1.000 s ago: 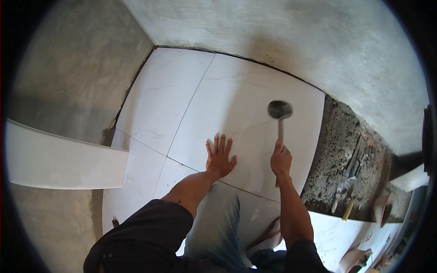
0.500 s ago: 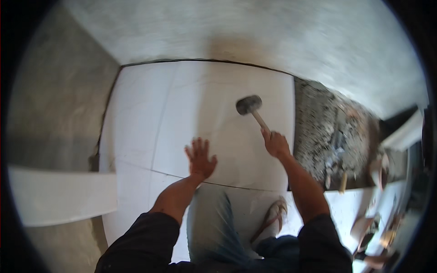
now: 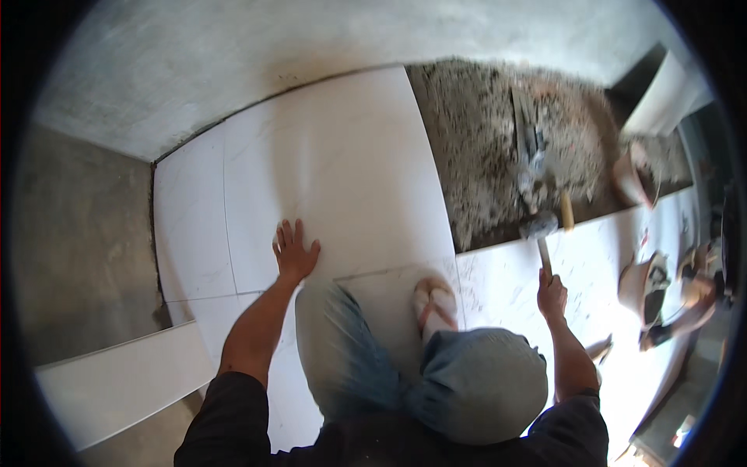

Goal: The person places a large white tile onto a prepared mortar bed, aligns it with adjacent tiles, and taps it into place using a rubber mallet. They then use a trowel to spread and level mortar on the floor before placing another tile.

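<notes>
My right hand (image 3: 552, 294) is closed round the wooden handle of a mallet with a dark head (image 3: 538, 226). The mallet is off to my right, its head over the edge where the laid tiles meet rough mortar. My left hand (image 3: 294, 251) lies flat with fingers spread on a large white floor tile (image 3: 350, 163). This tile reaches the far wall on one side and the open mortar bed (image 3: 475, 140) on the other. Thin dark joints part it from the tiles beside and below it.
Trowel-like tools (image 3: 529, 148) lie on the mortar, with a yellowish handle (image 3: 566, 210) near its edge. Beyond stands a pinkish bucket (image 3: 634, 175); another bucket (image 3: 646, 284) is on the right tiles. A pale slab (image 3: 132, 377) juts in at left. My sandalled foot (image 3: 434, 300) rests on tile.
My right hand has carried the mallet from above the large tile to the right and nearer me. The view has turned rightward. My left hand stays spread on the tile.
</notes>
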Demonstrator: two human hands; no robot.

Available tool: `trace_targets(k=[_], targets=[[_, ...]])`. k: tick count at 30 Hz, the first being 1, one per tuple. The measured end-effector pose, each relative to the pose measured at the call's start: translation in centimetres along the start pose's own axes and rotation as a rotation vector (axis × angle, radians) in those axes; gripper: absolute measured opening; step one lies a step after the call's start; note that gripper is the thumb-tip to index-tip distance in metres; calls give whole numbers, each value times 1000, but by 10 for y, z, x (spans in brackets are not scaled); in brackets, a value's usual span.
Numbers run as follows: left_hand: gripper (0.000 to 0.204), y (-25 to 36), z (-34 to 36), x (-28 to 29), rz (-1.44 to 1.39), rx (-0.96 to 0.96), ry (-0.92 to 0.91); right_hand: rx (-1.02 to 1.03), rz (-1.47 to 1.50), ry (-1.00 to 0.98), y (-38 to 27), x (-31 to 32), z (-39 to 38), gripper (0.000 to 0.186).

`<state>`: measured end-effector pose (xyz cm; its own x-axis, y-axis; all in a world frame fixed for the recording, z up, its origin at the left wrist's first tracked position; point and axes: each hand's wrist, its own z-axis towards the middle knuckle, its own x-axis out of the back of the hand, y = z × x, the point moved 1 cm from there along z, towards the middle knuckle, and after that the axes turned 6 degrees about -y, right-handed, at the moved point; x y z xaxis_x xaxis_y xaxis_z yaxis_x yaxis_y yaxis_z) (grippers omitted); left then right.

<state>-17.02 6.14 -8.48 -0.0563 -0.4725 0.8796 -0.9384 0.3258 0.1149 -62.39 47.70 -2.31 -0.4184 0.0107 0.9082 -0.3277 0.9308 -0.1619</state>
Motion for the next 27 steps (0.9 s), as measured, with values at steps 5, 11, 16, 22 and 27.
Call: trace_targets(k=[5, 11, 16, 22, 27], targets=[[93, 14, -9, 23, 103, 2, -399, -53, 195, 133, 40, -72, -29, 54], [99, 89, -25, 4, 118, 27, -384, -152, 227, 92, 51, -86, -35, 52], [85, 202, -72, -63, 245, -335, -175, -264, 141, 181, 49, -77, -34, 46], [71, 227, -101, -91, 30, -784, -135, 398, 155, 381, -48, -82, -36, 45], [67, 182, -101, -69, -5, -929, -317, 563, 455, -145, -180, -95, -22, 34]])
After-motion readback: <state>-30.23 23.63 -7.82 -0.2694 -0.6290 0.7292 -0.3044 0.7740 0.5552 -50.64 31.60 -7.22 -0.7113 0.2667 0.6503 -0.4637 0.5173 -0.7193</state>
